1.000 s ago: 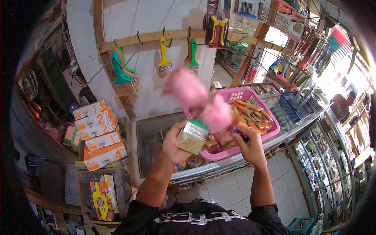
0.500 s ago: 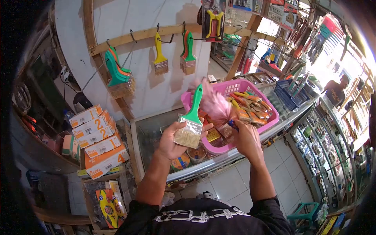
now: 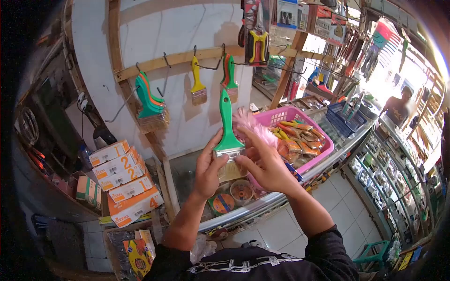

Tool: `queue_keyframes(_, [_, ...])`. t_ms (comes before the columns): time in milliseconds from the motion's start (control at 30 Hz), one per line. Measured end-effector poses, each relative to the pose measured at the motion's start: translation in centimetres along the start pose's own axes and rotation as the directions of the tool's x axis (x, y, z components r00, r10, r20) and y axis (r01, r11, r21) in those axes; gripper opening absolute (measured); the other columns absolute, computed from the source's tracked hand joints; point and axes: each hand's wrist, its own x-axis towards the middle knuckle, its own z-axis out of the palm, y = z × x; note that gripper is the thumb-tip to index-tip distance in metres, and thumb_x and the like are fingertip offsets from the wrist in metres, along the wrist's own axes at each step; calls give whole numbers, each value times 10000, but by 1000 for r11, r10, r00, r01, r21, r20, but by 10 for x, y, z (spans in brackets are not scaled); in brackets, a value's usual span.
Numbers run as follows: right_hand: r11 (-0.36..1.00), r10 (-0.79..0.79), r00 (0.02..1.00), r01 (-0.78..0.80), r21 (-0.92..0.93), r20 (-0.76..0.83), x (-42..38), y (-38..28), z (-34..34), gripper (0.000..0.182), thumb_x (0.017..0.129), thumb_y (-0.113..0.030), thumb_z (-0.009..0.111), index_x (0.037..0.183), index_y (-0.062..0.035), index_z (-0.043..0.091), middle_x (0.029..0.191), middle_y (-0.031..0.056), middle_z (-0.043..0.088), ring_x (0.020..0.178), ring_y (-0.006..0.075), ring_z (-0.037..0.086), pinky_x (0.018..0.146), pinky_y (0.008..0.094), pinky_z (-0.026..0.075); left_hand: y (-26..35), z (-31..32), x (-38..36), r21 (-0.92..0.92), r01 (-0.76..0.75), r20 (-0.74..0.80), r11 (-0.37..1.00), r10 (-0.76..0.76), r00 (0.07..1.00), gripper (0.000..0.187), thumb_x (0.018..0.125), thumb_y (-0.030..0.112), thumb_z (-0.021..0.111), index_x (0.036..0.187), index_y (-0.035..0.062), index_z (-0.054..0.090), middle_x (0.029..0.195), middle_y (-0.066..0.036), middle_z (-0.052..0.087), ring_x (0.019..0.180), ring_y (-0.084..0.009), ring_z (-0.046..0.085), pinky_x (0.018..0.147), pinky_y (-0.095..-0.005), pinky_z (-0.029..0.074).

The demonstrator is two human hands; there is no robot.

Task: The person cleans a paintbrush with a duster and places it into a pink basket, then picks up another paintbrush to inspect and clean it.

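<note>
A wide paintbrush (image 3: 228,124) with a green handle stands upright before me, bristles down, its metal band and bristles in a clear wrapper. My left hand (image 3: 207,166) grips it by the metal band from the left. My right hand (image 3: 267,166) meets it from the other side, thumb at the band's edge and fingers raised behind. Beyond the right hand shows a pink fluffy duster (image 3: 255,126); whether that hand still holds the duster is hidden. A pink plastic basket (image 3: 326,149) of packaged brushes stands right behind it on the glass counter (image 3: 187,171).
More paintbrushes (image 3: 151,107) hang from hooks on a wooden rail (image 3: 173,64) ahead. Orange and white boxes (image 3: 133,203) are stacked at left. A blue basket (image 3: 346,119) sits farther along the counter. At far right is a person (image 3: 397,110); a green stool (image 3: 371,253) stands below.
My right hand has moved left from the basket to the paintbrush, and the duster's sweeping has slowed. The paintbrush has shifted slightly, and the left hand still holds it. The view has tilted up.
</note>
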Motion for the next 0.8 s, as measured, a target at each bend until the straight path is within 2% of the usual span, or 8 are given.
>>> queue_keyframes(100, [997,-80,995,78,-21,-60,17,-5,15,672,959,-142,720,1548,-54,410,1229,211,667,933,312,684,798,390,541,14,-2,4,96,-165,-10,982,166,986,626,972,-1,523,1569,-90,356,1505,-153,501,1371,-204,504,1171,-348,364])
queue_keyframes(133, [996,-87,995,89,32,-48,21,-9,17,646,964,-123,710,1544,-76,428,1215,194,658,931,300,667,795,389,538,20,-4,2,137,-201,0,970,203,979,630,968,5,530,1566,-92,358,1505,-156,497,1372,-212,503,1171,-355,366])
queue_keyframes(233, [971,-239,970,237,-29,-52,30,-18,27,601,969,-101,691,1525,-84,463,1147,176,656,907,290,645,798,395,528,36,-15,0,243,-304,31,921,306,951,643,954,26,548,1557,-100,364,1507,-172,485,1380,-237,499,1173,-379,372])
queue_keyframes(300, [964,-267,962,268,-2,-49,35,-25,34,580,967,-87,683,1512,-78,483,1121,174,650,877,296,628,801,399,519,41,-24,-2,292,-355,43,888,359,932,655,945,42,560,1552,-105,363,1513,-191,479,1388,-255,496,1177,-396,373])
queue_keyframes(400, [968,-249,968,249,16,-19,38,-40,42,565,964,-75,677,1500,-73,499,1096,181,645,860,305,614,800,401,508,50,-33,-7,379,-341,-1,860,369,930,720,913,79,571,1574,-88,340,1502,-194,517,1367,-259,533,1191,-398,365])
queue_keyframes(700, [950,-312,950,313,19,-33,53,-51,71,553,969,-79,675,1495,-75,505,1000,187,619,807,311,586,763,396,492,69,-59,-10,322,-423,33,847,437,899,677,947,71,567,1557,-115,339,1512,-212,488,1422,-268,472,1208,-410,336])
queue_keyframes(800, [960,-279,960,279,10,-29,53,-53,74,547,971,-77,672,1492,-73,506,1025,196,629,820,313,598,769,396,495,74,-58,-11,346,-380,1,858,405,914,724,907,111,570,1566,-91,350,1509,-206,490,1390,-262,500,1197,-408,352])
